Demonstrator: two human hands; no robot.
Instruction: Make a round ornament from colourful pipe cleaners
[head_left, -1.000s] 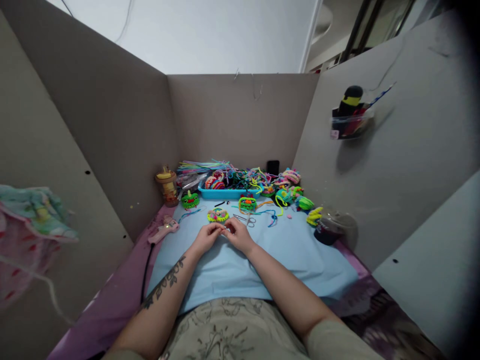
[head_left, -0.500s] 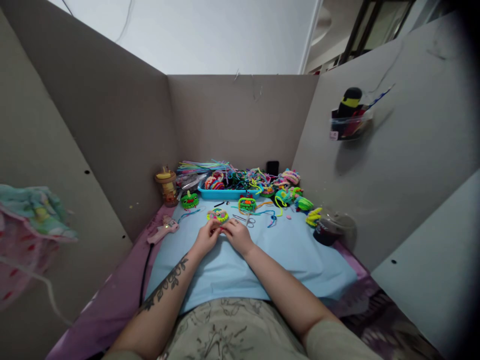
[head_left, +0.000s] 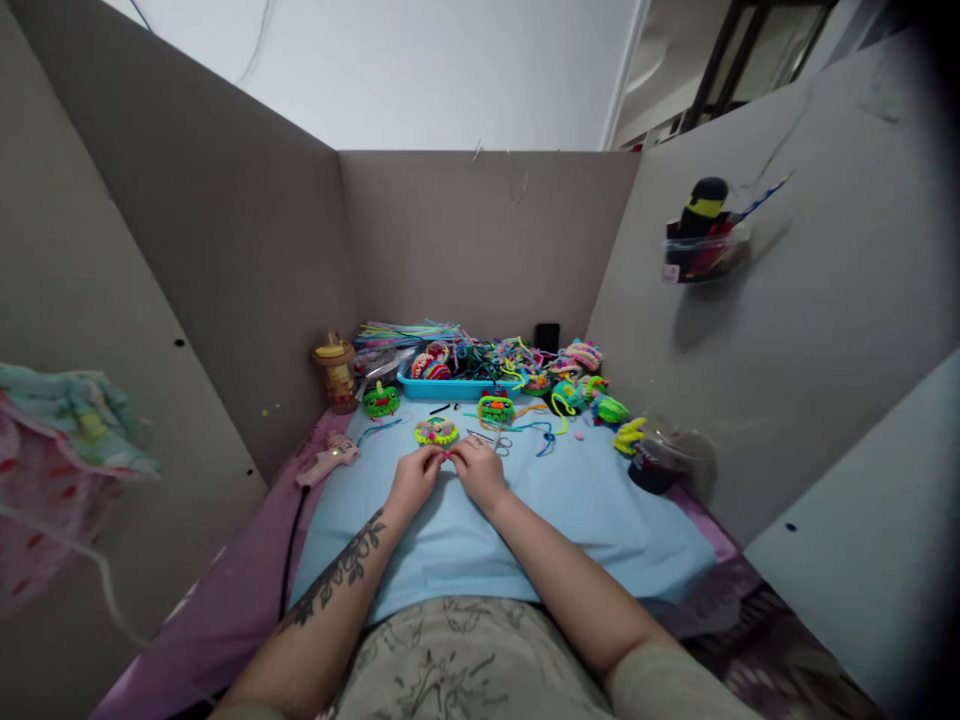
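My left hand (head_left: 415, 476) and my right hand (head_left: 481, 474) meet over the pale blue cloth (head_left: 547, 520), fingertips pinched together. Between them shows a small bright pink piece (head_left: 448, 455), too small for me to tell its kind. Just beyond my fingers lies a yellow fuzzy pipe-cleaner figure (head_left: 436, 432) with pink and pale parts. A pair of scissors (head_left: 501, 443) rests past my right hand, partly hidden by it. Farther back sits a green and orange pipe-cleaner figure (head_left: 496, 408).
A blue tray (head_left: 450, 390) holds tangled colourful strands. Nearby are a green figure (head_left: 381, 401), a drink cup (head_left: 335, 372), a pink glue gun (head_left: 328, 460) with a cord, and a dark tub (head_left: 651, 468). Grey panels enclose three sides; a clear holder (head_left: 701, 258) hangs on the right panel.
My left hand has drawn slightly down towards me, uncovering more of the yellow figure. The pink piece shows more plainly between my fingertips. The whole view has shifted a little.
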